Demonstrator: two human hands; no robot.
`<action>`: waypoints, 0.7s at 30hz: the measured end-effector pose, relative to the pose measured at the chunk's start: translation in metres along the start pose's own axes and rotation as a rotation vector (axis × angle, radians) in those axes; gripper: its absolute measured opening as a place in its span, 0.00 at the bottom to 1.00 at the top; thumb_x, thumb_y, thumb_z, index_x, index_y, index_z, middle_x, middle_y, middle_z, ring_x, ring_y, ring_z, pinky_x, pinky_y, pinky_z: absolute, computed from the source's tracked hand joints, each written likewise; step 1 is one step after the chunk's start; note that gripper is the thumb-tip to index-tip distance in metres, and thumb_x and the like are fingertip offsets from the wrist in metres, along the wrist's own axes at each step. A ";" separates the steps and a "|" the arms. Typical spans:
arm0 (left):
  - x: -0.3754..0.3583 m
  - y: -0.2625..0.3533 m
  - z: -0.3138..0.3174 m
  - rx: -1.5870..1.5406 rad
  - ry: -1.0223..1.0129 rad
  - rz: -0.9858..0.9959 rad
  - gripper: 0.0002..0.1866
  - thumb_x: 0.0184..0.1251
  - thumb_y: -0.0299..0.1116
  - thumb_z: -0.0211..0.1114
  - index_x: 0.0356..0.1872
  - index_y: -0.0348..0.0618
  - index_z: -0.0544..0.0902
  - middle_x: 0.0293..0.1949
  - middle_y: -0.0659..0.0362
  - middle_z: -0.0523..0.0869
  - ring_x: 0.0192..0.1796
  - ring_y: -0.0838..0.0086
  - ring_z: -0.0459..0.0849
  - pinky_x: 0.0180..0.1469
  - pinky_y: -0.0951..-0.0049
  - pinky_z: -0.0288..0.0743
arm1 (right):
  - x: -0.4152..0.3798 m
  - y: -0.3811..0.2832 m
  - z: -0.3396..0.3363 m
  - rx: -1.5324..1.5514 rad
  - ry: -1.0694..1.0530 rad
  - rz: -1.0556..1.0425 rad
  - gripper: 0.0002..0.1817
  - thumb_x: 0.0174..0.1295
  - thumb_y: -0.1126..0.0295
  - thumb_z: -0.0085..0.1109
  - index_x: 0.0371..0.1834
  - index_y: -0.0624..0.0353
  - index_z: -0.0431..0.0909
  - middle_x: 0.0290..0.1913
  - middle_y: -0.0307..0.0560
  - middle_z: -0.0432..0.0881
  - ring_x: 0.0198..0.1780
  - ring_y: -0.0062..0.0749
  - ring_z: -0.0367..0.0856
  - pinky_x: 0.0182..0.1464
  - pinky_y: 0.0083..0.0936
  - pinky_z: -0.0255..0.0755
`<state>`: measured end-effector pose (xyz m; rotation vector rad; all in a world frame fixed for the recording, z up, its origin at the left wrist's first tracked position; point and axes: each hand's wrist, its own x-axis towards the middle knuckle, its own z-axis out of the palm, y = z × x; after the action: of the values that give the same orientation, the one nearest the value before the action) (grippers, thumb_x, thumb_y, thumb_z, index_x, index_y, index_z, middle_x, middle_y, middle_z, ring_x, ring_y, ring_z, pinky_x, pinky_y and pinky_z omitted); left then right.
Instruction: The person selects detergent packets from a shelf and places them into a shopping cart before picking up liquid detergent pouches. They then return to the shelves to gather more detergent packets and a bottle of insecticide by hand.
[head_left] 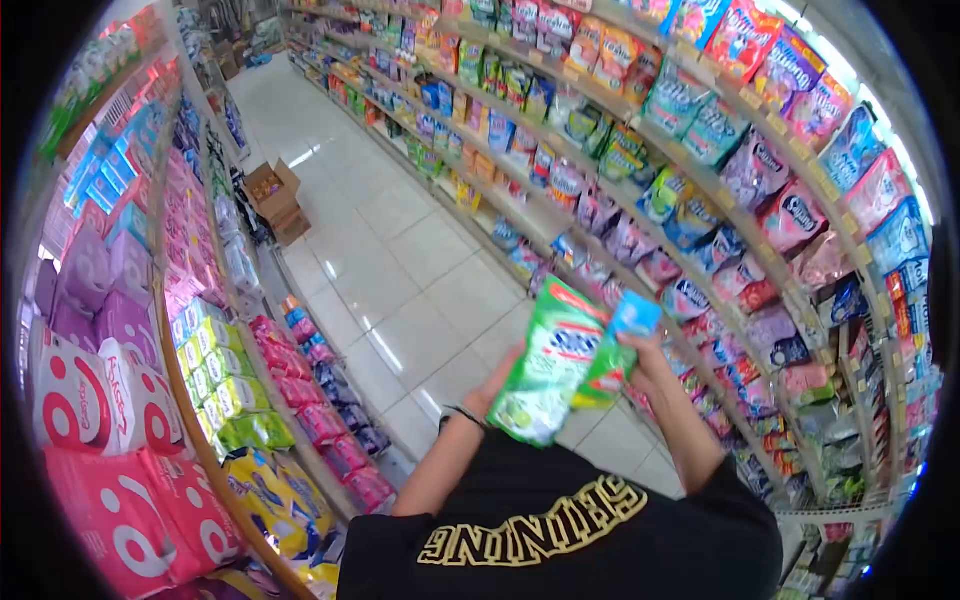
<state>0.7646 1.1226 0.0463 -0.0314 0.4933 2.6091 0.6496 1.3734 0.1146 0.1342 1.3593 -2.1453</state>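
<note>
1. Showing pink packs (110,515) at the lower left of the frame, with purple packs (128,325) higher up near the left edge.
2. Showing, a little further right, green packs (232,385) in a stack, with yellow-and-blue packs (275,500) below and a row of smaller pink bags (310,425) alongside.
3. Showing an open cardboard box (272,190) at the upper left of the frame, on the pale tiled floor (350,240).
4. Just left of lower centre, reaching up with the left hand (492,388), a dark band (462,412) around its wrist. Gripping the green pouch (545,370) by its left edge, with the fingertips hidden behind it.
5. Holding that green pouch tilted, right of the frame's centre, with its printed front in view and a red patch at its top, above the black shirt (690,545) at the bottom.
6. Directly right of the pouch, partly behind it, holding a blue-and-green packet (634,314).
7. Gripping this packet at its right side with the right hand (650,365), fingers closed on it.
8. From upper centre to the right edge, showing long shelves (690,165) filled with colourful pouches (795,215).
</note>
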 end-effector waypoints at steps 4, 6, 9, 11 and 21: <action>-0.044 0.058 -0.023 -0.080 0.105 0.078 0.44 0.71 0.61 0.58 0.76 0.37 0.62 0.69 0.43 0.76 0.67 0.48 0.79 0.66 0.47 0.76 | 0.062 -0.014 0.088 -0.061 -0.185 0.180 0.24 0.60 0.74 0.69 0.59 0.63 0.75 0.53 0.51 0.85 0.55 0.43 0.85 0.63 0.43 0.78; -0.059 0.077 -0.012 -0.060 -0.311 0.108 0.48 0.62 0.51 0.68 0.76 0.32 0.60 0.69 0.36 0.72 0.68 0.38 0.75 0.67 0.44 0.73 | 0.082 -0.023 0.124 -0.056 -0.267 0.249 0.24 0.60 0.74 0.69 0.59 0.64 0.75 0.54 0.52 0.85 0.55 0.43 0.86 0.62 0.43 0.78; -0.061 0.089 -0.008 -0.095 -0.172 0.174 0.52 0.50 0.43 0.71 0.75 0.28 0.58 0.69 0.30 0.70 0.66 0.29 0.73 0.66 0.40 0.74 | 0.106 -0.037 0.159 -0.081 -0.408 0.328 0.24 0.61 0.74 0.69 0.60 0.65 0.75 0.55 0.54 0.85 0.56 0.44 0.86 0.62 0.43 0.79; -0.057 0.098 -0.012 -0.040 -0.192 0.191 0.48 0.50 0.41 0.70 0.73 0.27 0.62 0.66 0.33 0.74 0.65 0.34 0.77 0.64 0.44 0.77 | 0.120 -0.044 0.165 -0.193 -0.451 0.286 0.22 0.61 0.73 0.69 0.58 0.65 0.77 0.54 0.52 0.85 0.55 0.43 0.86 0.62 0.44 0.79; -0.006 0.161 -0.124 -0.051 0.308 0.224 0.32 0.61 0.29 0.64 0.67 0.27 0.71 0.61 0.42 0.83 0.59 0.55 0.86 0.63 0.59 0.80 | 0.249 -0.016 0.146 -0.013 -0.373 0.352 0.19 0.65 0.71 0.66 0.57 0.63 0.78 0.54 0.51 0.85 0.53 0.40 0.86 0.61 0.39 0.79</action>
<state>0.6874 0.9449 -0.0143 -0.4224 0.5631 2.8514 0.4683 1.1485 0.1012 -0.0315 1.0452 -1.7611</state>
